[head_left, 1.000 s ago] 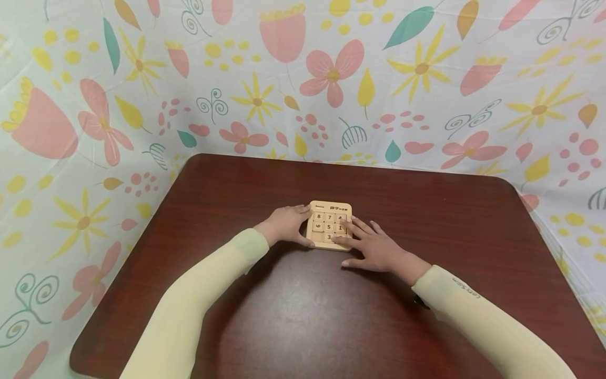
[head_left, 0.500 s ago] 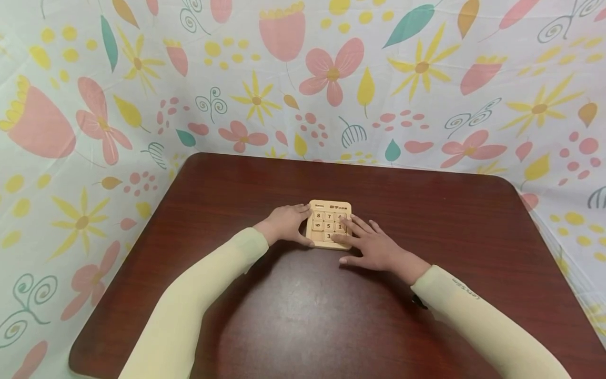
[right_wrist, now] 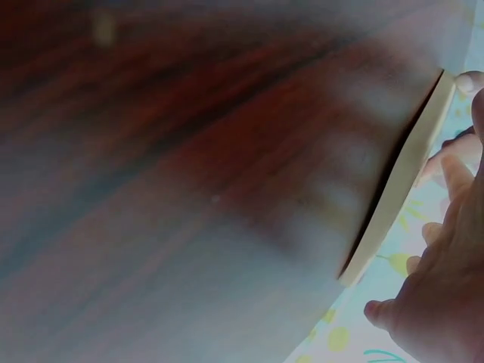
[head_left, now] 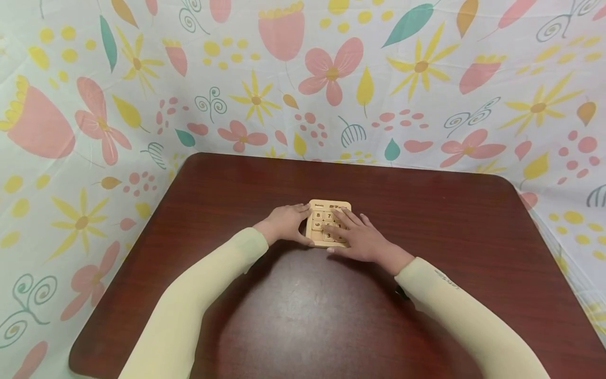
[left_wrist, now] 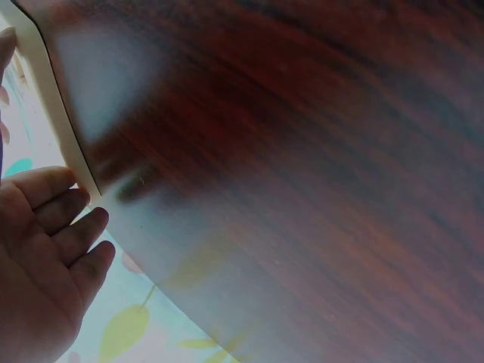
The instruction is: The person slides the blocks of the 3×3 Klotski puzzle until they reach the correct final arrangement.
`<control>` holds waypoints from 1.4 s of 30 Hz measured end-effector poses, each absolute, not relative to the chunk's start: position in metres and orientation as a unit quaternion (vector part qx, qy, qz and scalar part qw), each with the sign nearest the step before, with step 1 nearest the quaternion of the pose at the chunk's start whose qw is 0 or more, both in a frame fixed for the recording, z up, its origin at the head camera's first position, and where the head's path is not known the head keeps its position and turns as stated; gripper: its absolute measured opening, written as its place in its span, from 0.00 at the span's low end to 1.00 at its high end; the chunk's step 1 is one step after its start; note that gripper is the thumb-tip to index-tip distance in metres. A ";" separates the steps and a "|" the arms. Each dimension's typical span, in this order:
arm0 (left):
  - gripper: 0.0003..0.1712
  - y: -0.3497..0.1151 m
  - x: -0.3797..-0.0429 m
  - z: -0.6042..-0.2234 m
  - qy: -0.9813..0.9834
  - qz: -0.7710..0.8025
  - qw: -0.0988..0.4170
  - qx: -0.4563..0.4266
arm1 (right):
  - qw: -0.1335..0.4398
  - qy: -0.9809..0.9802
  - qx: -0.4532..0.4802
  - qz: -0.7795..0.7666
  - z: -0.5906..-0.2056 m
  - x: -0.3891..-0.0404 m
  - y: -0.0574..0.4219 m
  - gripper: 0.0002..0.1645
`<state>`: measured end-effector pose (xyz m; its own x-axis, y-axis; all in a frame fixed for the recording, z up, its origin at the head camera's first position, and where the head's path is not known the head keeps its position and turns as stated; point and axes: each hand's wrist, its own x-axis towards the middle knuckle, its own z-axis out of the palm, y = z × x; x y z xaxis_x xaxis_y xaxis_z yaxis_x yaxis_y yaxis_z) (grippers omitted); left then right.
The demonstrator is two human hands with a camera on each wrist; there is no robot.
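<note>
A wooden sliding number puzzle (head_left: pixel 318 216) lies flat on the table, its numbered tiles in a pale tray with a bare slot at lower left. My left hand (head_left: pixel 286 224) holds the tray's left side, thumb at the lower corner and fingers at the upper edge. Extended fingers of my right hand (head_left: pixel 363 240) reach over the tiles, one fingertip at the 5; they hide much of the right column. The left wrist view has the left hand (left_wrist: pixel 41 257) against the tray edge (left_wrist: pixel 54 113). In the right wrist view the right hand (right_wrist: pixel 446 295) is above the tray rim (right_wrist: pixel 401 178).
The dark reddish-brown table (head_left: pixel 303 316) has rounded corners and a glossy top. A white cloth (head_left: pixel 189 63) printed with flowers and leaves hangs behind it and along both sides. Pale sleeves (head_left: pixel 208 289) cover both forearms.
My right hand has shifted left across the puzzle, from its right column to the middle tiles. The left hand and the tray have stayed in place. The visible tiles keep their order.
</note>
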<state>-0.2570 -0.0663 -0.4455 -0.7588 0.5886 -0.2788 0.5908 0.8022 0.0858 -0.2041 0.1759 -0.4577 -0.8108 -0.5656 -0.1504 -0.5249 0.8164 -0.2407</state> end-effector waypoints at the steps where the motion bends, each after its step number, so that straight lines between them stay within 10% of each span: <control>1: 0.61 -0.066 -0.257 -0.445 0.938 -0.004 0.147 0.315 | 0.110 0.947 -0.287 -0.093 -0.458 -0.205 0.175 0.40; 42: 0.61 -0.066 -0.257 -0.446 0.938 -0.003 0.146 0.315 | 0.126 0.941 -0.301 -0.086 -0.457 -0.201 0.170 0.40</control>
